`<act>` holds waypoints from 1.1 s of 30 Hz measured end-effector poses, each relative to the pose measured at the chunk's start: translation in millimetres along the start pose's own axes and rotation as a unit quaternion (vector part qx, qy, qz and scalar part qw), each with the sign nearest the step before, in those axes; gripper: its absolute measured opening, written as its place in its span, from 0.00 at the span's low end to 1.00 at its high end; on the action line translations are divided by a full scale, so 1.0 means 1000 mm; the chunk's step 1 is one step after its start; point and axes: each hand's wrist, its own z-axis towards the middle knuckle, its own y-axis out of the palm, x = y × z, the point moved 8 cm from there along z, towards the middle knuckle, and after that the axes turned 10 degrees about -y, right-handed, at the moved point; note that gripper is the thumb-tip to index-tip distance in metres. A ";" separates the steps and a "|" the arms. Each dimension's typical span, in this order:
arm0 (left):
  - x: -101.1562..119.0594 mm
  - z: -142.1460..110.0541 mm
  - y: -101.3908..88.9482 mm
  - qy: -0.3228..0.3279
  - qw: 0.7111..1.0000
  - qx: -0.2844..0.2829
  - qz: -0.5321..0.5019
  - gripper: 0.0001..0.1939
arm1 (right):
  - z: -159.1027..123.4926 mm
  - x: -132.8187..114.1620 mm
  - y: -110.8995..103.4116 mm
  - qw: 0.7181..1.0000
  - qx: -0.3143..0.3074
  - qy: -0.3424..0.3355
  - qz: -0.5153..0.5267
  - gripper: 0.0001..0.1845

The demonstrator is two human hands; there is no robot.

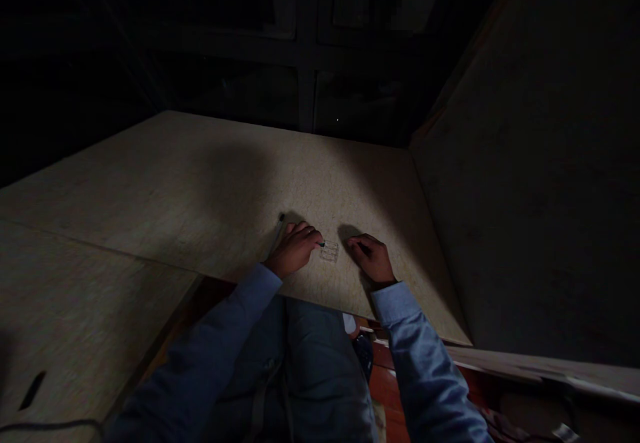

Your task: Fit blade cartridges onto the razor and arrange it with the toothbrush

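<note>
Dimly lit, a pale counter (310, 176) bears a gridded piece (329, 252) between the left hand (296, 246), grip closed on a small dark item (322, 244) at the piece's edge, and the curled right hand (373, 258), contents unclear. Fine positioning appears underway, calling next for steadiness.

Dark cord (55, 424) lies lower left, near a black strip (33, 390). Dark panes (240, 90) stand behind the table (310, 170); wall (540, 183) at right. Reddish floor (386, 378) visible below.
</note>
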 end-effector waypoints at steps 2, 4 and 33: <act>0.004 -0.003 -0.006 -0.010 0.999 0.031 -0.036 0.11 | 0.000 0.001 0.000 1.000 0.002 0.003 0.002 0.11; 0.008 -0.006 -0.012 -0.026 0.993 0.069 -0.096 0.13 | 0.000 0.001 -0.001 1.000 0.005 0.006 0.005 0.11; 0.015 -0.033 0.056 -0.317 0.649 0.066 -0.689 0.27 | 0.000 -0.007 0.005 0.982 0.021 0.040 0.185 0.12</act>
